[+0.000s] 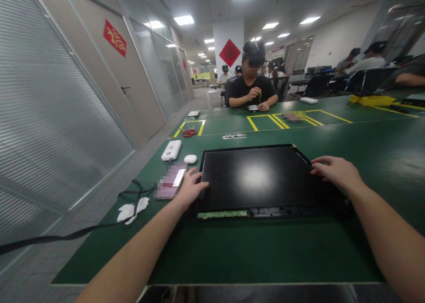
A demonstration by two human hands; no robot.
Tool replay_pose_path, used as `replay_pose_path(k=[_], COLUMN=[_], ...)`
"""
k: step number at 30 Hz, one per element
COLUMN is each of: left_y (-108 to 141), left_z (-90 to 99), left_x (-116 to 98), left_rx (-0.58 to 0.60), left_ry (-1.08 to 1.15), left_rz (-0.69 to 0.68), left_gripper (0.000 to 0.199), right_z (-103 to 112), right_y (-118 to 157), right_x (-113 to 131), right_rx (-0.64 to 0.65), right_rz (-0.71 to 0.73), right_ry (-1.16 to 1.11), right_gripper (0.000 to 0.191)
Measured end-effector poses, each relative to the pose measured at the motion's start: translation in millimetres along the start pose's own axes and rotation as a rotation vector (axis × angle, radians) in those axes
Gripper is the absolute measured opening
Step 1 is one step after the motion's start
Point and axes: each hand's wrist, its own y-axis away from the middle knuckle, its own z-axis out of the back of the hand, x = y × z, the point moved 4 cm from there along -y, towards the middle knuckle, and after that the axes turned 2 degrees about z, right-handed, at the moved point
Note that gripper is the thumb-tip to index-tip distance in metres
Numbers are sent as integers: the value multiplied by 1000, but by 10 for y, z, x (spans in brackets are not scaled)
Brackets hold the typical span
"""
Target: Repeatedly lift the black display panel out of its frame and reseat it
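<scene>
A black LCD screen panel (265, 179) lies face up on the green table in front of me. A strip of green circuit board (222, 214) is exposed along its near edge. My left hand (192, 187) grips the panel's left edge, with the thumb over the rim. At the opposite side, the fingers of my right hand (334, 172) are bent against the right edge. Parts of the fingertips on both sides are hidden by the frame or the hands themselves.
Left of the panel are a phone (171, 181), a white earbud case (190, 159), a white power bank (171, 150), red-handled scissors (189, 133), a crumpled white tissue (133, 210) and a black strap (83, 231). Small strips (234, 136) lie beyond it. A person (254, 88) works opposite.
</scene>
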Motion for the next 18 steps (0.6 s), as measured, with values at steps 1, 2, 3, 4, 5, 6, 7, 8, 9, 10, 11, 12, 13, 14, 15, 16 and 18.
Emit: replay_pose_path(k=[1, 2, 3, 4, 5, 6, 7, 8, 9, 10, 11, 12, 13, 14, 15, 16, 18], left_y=[-4, -8, -13, -18, -22, -25, -27, -26, -24, -20, -14, -6, 5, 19, 34, 50, 83], left_z=[0, 0, 1, 1, 2, 3, 4, 5, 5, 4, 1, -3, -7, -11, -15, -17, -10], left_x=[-4, -7, -9, -9, -7, -5, -2, 0, 0, -3, -10, -22, -38, -58, -79, -99, -133], left_rx=[-9, -17, -23, -26, -27, -26, -24, -24, -22, -22, -21, -19, -14, -8, 1, 14, 42], left_ry=[-16, -33, -49, -62, -71, -77, -81, -83, -85, -87, -88, -91, -98, -113, -135, -164, -228], left_rz=[-8, -18, -29, -39, -47, -53, -55, -54, -54, -54, -58, -66, -80, -100, -122, -144, -183], left_gripper=[41, 41, 41, 41, 42, 43, 43, 43, 43, 44, 44, 45, 46, 48, 49, 50, 52], right_z=[1, 4, 14, 24, 33, 40, 45, 48, 50, 52, 54, 57, 59, 61, 64, 64, 58], right_y=[12, 26, 39, 52, 62, 71, 78, 85, 91, 98, 105, 111, 117, 119, 119, 113, 89], right_x=[4, 11, 27, 42, 55, 66, 75, 82, 89, 94, 101, 106, 111, 112, 110, 100, 63], right_rx=[25, 47, 50, 51, 50, 48, 45, 44, 44, 43, 41, 41, 41, 38, 33, 26, 11], right_rz=[-33, -64, -74, -80, -83, -86, -87, -89, -89, -92, -92, -92, -89, -85, -79, -77, -71], right_ry=[-17, -28, -26, -19, -11, -4, -1, 0, 0, 0, -1, -2, -1, 0, -1, -3, -15], right_gripper=[38, 38, 37, 37, 36, 36, 36, 36, 36, 35, 35, 35, 35, 35, 36, 36, 36])
